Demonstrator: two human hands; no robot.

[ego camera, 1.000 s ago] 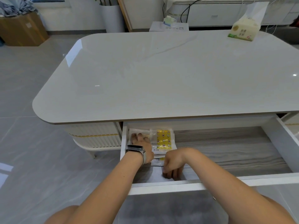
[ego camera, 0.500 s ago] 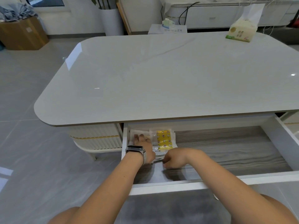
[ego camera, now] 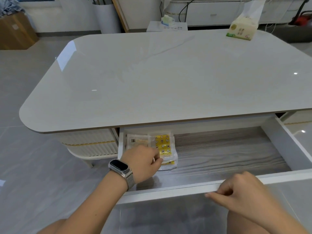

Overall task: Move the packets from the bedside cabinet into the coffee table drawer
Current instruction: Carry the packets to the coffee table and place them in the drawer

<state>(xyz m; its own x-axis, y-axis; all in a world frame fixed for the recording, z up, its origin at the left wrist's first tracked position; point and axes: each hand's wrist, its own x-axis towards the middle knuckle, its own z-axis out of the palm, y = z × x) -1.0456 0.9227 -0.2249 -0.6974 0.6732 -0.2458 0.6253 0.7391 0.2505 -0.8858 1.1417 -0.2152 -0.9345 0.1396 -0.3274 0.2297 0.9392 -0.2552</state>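
The left hand pinched the packets in the drawer's back left corner; the right hand gripped its front edge.

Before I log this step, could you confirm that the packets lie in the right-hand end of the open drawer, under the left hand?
Not quite: the head view shows the packets in the left-hand end of the open drawer, partly under the left hand.
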